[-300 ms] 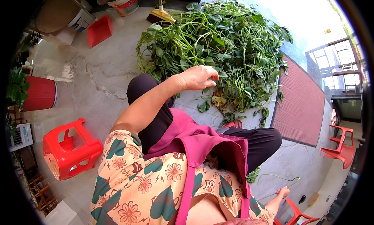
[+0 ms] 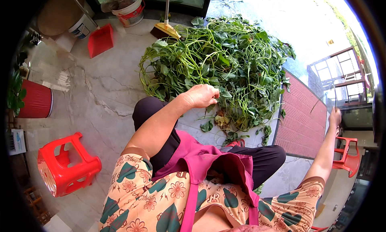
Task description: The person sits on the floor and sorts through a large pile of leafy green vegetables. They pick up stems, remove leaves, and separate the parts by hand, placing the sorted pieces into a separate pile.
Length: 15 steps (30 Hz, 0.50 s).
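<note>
A large heap of leafy green vines [image 2: 237,67] lies on the floor before me, stems and leaves tangled together. My left hand [image 2: 202,96] is at its near edge, fingers curled and pressed together; what they hold, if anything, is hidden. Out to the far right, my right hand [image 2: 335,117] is raised over the edge of the red mat [image 2: 303,113]. Its fingers are closed on a thin stem that shows faintly above the hand. Loose leaves [image 2: 206,126] and a yellowed leaf clump [image 2: 221,120] lie between my knees and the heap.
A red plastic stool [image 2: 66,163] stands on the left. Beyond it are a red pot [image 2: 36,99] and a red dustpan [image 2: 100,41]. A broom [image 2: 166,30] touches the heap's far left edge near a white bucket [image 2: 129,13]. At right stands a red chair [image 2: 347,156].
My right hand has swung up and outward from low at my right side. My left hand's fingers have closed more at the heap's edge. The whole view has shifted slightly.
</note>
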{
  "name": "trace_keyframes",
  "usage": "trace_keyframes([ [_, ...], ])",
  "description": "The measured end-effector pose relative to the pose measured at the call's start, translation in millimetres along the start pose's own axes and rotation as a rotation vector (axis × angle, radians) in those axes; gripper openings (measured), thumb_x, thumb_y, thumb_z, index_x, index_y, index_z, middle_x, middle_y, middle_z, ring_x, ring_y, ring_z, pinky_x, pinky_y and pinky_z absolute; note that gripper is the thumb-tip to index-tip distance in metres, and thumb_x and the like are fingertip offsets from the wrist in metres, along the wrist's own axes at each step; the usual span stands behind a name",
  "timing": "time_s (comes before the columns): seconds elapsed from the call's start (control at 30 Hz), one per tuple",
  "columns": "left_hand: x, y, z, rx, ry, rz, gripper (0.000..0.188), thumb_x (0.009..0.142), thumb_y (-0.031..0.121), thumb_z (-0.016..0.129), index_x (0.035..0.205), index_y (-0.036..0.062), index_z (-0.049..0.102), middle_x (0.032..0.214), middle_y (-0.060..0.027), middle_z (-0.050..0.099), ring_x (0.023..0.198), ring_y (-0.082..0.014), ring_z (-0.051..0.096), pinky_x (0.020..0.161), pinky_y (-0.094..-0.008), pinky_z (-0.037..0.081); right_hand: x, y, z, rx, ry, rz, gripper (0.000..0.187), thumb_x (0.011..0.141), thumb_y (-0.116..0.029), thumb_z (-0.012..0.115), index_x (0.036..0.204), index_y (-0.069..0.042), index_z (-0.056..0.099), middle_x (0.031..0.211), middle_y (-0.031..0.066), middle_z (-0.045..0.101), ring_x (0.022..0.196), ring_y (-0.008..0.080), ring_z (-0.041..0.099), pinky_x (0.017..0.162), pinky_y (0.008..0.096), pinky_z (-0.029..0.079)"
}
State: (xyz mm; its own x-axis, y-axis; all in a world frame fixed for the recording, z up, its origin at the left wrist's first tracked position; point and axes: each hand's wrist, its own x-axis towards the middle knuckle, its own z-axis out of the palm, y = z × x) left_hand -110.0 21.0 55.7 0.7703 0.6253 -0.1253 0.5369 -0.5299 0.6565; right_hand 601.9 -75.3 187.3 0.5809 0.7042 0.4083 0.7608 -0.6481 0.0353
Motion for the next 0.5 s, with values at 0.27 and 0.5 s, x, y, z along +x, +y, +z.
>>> trace_keyframes([
  [0.27,-10,-15,-16,0.091,0.114,-0.100,0.023,0.080,0.023,0.061,0.098,0.0088,0.059,0.092,-0.0095,0.060,0.090,-0.0291,0.058,0.078,-0.0391,0.047,-68,-533,-95,0.638,0.143,-0.910,0.045,0.085,-0.020,0.057,0.127,-0.013,0.044,0.129,0.0114,0.045,0.111,0.0289,0.052,0.096,0.0399,0.041],
  [0.5,-17,-19,1,0.201,0.024,-0.109,0.023,0.076,0.022,0.064,0.090,0.0045,0.057,0.086,-0.0138,0.060,0.083,-0.0312,0.061,0.071,-0.0398,0.049,-213,-541,124,0.665,-0.653,-0.863,0.043,0.081,-0.024,0.061,0.119,-0.006,0.051,0.113,0.0136,0.057,0.099,0.0270,0.057,0.084,0.0361,0.045],
])
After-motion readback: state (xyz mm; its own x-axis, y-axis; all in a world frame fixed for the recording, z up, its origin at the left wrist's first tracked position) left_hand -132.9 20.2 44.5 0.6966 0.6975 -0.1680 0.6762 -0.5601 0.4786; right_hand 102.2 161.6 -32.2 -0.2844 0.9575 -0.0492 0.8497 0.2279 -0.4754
